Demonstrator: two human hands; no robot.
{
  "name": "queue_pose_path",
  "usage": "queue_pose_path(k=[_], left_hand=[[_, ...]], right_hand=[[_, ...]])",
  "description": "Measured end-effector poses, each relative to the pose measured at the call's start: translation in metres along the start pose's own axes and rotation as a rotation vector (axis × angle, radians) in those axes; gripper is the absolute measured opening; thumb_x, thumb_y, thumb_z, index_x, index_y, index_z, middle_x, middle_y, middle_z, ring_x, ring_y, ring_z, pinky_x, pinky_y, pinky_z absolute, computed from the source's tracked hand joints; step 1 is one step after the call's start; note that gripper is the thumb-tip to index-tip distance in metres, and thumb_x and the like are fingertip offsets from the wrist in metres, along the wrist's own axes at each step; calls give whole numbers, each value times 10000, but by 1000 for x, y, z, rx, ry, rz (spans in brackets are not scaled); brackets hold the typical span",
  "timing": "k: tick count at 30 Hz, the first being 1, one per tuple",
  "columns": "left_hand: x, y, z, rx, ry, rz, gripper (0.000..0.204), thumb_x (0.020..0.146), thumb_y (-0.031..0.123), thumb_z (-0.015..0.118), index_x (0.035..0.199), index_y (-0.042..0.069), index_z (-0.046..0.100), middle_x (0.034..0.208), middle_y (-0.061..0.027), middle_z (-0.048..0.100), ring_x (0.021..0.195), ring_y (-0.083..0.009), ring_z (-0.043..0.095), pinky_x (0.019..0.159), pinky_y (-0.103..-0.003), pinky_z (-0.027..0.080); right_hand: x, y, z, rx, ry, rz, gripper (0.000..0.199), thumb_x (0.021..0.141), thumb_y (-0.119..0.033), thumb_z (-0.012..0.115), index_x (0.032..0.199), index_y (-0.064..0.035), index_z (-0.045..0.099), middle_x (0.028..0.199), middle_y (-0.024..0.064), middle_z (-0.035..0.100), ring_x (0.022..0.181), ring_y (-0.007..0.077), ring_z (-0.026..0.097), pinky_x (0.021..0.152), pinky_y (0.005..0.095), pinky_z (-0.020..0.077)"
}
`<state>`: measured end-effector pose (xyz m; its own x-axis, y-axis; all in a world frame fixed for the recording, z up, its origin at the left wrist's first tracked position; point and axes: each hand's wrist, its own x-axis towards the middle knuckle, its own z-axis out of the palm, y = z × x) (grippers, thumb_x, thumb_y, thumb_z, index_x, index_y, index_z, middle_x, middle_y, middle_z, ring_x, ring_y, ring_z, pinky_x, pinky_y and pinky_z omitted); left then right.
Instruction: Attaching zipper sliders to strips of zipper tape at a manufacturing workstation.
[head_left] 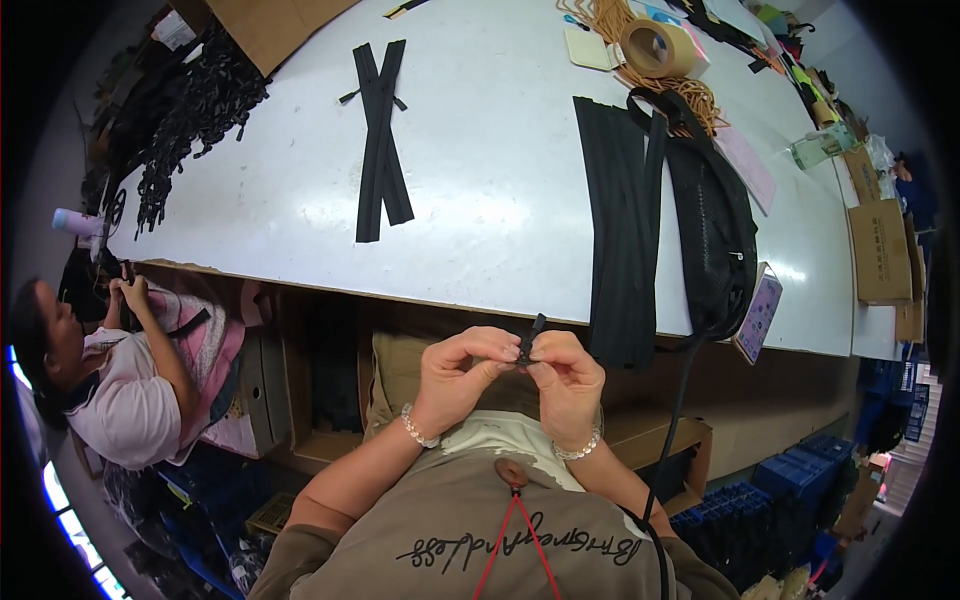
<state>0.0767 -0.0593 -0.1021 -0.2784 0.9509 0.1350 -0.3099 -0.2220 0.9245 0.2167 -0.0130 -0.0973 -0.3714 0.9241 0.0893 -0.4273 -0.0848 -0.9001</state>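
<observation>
My left hand [462,372] and my right hand [566,385] meet in front of my body, just off the near edge of the table. Thumbs and fingertips of both pinch a small black piece [538,324], whose narrow end sticks up between them. Fingers cover most of it, so its exact kind is hidden. On the white table [480,180] beyond, two black zipper strips [377,140] lie crossed, with small pulls at their sides. Right of my hands, a stack of long black zipper strips [620,230] hangs slightly over the edge.
A black bag [712,220] and a phone [760,312] lie at the right. Farther back are a tape roll [660,48] and tan cords [603,18]. A pile of black pieces [205,105] covers the far left. Another person [130,400] sits at the left, handling something dark.
</observation>
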Motion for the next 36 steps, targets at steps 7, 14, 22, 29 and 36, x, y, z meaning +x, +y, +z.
queue_pose_path(k=[7, 14, 22, 29, 36], left_hand=[[-1, -1, 1, -18, -1, 6, 124, 770, -99, 618, 833, 5, 643, 921, -96, 650, 956, -203, 601, 825, -301, 496], [-7, -2, 2, -68, 22, -97, 100, 795, -66, 622, 871, -2, 622, 927, -82, 638, 905, -153, 594, 800, -271, 488], [-9, 0, 3, -95, 40, -178, 106, 821, -31, 622, 917, 11, 604, 935, -48, 615, 855, -95, 576, 768, -230, 474], [-10, 7, 7, -116, 35, -242, 139, 817, -18, 638, 946, 15, 597, 930, -34, 606, 855, -82, 565, 764, -222, 470], [-11, 6, 10, -76, 72, -311, 248, 810, -17, 644, 1052, 7, 597, 943, -14, 590, 831, -56, 540, 725, -187, 450]], right_hand=[[1, -8, -1, -120, -18, -57, 127, 784, 94, 618, 890, 26, 603, 950, 102, 561, 865, 145, 553, 743, 243, 487], [0, -12, 1, -151, -18, -54, 137, 781, 105, 612, 894, 27, 606, 941, 94, 561, 830, 128, 554, 708, 228, 476], [-1, -21, 6, -149, 3, 10, 126, 792, 106, 601, 894, 33, 604, 934, 79, 555, 730, 80, 538, 629, 194, 459], [-1, -22, 7, -173, 41, 75, 82, 812, 69, 605, 884, 32, 592, 897, 54, 566, 702, 62, 530, 601, 184, 450], [-3, -22, 5, -88, 32, 317, 68, 834, 7, 617, 889, 18, 579, 797, 1, 573, 638, 29, 511, 554, 157, 419]])
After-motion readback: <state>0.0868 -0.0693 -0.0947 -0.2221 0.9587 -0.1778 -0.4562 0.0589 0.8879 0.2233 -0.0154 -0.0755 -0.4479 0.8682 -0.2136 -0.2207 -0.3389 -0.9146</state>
